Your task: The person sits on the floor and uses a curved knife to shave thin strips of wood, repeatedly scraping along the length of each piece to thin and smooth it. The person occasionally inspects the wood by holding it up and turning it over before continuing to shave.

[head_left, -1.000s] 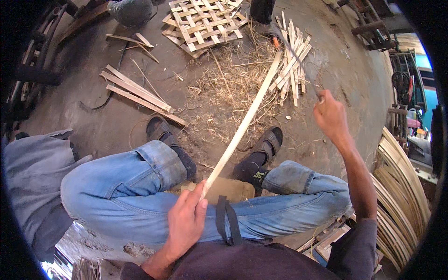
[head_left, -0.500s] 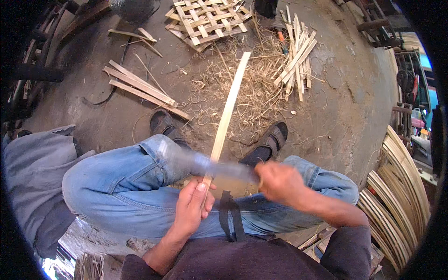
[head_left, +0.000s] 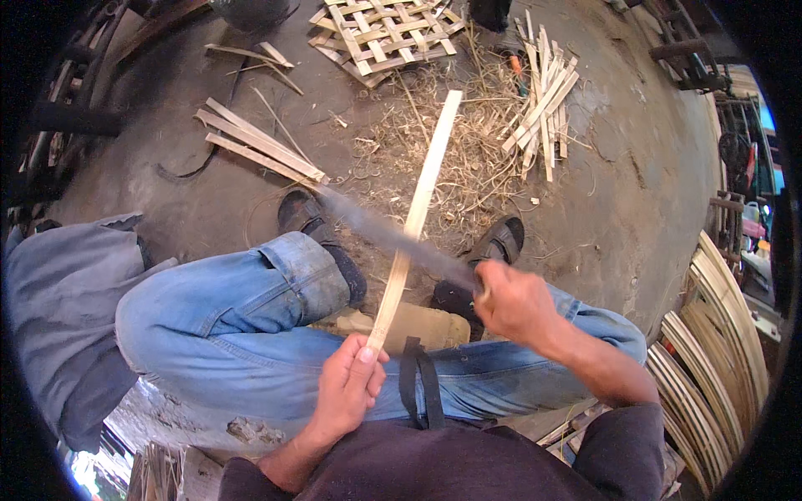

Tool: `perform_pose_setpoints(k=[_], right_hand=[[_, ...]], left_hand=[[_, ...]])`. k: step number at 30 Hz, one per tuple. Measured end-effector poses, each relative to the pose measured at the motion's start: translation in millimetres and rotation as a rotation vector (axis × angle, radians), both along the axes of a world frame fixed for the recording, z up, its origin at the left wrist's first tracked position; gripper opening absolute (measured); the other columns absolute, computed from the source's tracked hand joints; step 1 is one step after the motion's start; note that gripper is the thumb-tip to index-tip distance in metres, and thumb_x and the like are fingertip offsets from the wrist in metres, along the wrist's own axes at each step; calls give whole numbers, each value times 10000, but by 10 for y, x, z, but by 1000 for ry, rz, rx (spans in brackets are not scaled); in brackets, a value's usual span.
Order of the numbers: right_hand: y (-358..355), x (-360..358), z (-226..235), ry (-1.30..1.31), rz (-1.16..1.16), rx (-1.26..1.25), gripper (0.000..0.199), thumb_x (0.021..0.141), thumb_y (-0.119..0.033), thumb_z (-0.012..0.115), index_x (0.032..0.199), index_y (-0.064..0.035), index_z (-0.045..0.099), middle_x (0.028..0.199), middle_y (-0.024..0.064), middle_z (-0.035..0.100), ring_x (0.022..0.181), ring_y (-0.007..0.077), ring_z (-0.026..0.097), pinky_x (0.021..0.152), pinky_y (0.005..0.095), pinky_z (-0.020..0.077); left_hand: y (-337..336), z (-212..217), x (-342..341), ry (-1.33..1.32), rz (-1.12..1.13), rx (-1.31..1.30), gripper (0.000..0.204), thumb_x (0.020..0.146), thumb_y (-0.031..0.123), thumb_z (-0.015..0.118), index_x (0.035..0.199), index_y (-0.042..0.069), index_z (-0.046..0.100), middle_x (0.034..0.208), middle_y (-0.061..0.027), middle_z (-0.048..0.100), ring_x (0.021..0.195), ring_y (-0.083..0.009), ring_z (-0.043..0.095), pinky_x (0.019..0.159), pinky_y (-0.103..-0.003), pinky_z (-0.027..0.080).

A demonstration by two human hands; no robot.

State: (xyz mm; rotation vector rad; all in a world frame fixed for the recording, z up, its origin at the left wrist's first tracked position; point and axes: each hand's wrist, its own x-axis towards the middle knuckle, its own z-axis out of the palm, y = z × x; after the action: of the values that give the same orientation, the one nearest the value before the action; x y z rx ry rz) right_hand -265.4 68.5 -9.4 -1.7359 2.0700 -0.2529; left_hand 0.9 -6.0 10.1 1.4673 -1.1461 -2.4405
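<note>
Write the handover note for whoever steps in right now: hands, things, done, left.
Left hand: grips the near end of the bamboo strip, which points away over the knees.
Right hand: holds a long knife, blade lying across the strip.
Done: shavings litter the floor; cut strips and a woven mat lie beyond.
Left: this strip looks still in work; how far along, unclear.

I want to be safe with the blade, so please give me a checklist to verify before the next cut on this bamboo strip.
1. Left hand grips the bamboo strip at its near end: ok.
2. Right hand closed on the knife handle: ok.
3. Blade lies across the strip, apart from the left fingers: ok.
4. Blade sharpness: cannot tell, it is blurred.
5. Blade passes close above the left knee: not ok.
</note>
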Motion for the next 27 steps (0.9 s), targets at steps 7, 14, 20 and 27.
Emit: perform_pose_setpoints(k=[7, 14, 20, 27], right_hand=[[-395, -999, -156, 162, -338, -138, 123, 818, -93, 567, 908, -11, 557, 687, 245, 639, 650, 433, 645, 590, 501, 530], [91, 165, 153, -127, 117, 157, 152, 790, -117, 630, 898, -50, 547, 772, 169, 623, 703, 391, 649, 587, 490, 528], [143, 166, 154, -101, -74, 143, 241, 748, -86, 655, 971, -57, 568, 768, 144, 611, 694, 363, 646, 582, 462, 523], [5, -104, 33, 3, -145, 63, 242, 723, -61, 672, 946, -47, 580, 782, 180, 634, 693, 350, 656, 594, 445, 527]], left_hand=[[67, 106, 141, 15, -92, 20, 287, 1047, 285, 421, 982, 30, 537, 617, 22, 478, 499, -36, 410, 453, -206, 347], [73, -5, -37, -70, -94, -306, 288, 1039, 291, 449, 1023, 22, 551, 611, 15, 480, 505, -40, 408, 465, -217, 342], [35, -52, -42, -89, -161, -460, 268, 1037, 257, 458, 1006, 13, 563, 625, 0, 511, 536, -54, 452, 493, -251, 374], [35, 41, -47, -93, -191, -416, 264, 1038, 260, 455, 1012, 20, 562, 608, 17, 493, 516, -50, 428, 480, -245, 361]])
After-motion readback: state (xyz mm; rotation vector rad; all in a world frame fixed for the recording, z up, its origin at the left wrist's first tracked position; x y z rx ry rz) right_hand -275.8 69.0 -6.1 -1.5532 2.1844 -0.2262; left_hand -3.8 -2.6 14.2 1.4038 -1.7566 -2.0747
